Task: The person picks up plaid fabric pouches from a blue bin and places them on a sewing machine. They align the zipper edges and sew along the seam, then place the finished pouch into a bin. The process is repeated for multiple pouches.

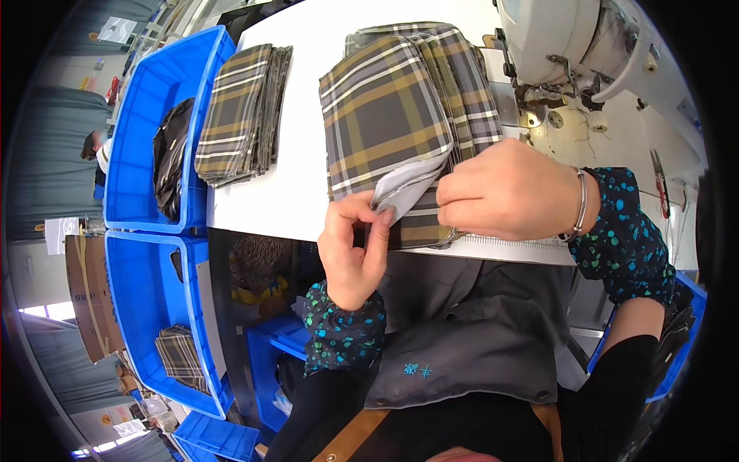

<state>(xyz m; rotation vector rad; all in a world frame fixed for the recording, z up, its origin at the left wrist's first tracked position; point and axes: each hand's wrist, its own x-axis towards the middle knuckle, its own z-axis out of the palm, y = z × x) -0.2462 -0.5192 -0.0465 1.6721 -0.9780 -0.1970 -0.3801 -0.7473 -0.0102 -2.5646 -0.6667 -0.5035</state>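
Plaid fabric pieces (385, 108) in grey, olive and white lie stacked on the white table in front of me. The near edge of the top piece is turned up, showing its pale grey underside (416, 175). My left hand (356, 242) pinches that turned-up edge between thumb and fingers. Just right of the fold, my right hand (508, 192) is closed with its fingertips pressed together over the stack's near right side. Whatever may be between its fingertips is hidden.
Another plaid stack (245, 112) lies to the left, beside a blue bin (219, 77) holding dark material. A second blue bin (115, 262) contains plaid pieces. The sewing machine (562, 46) stands at the right back, with red-handled snips (660, 183) at the far right.
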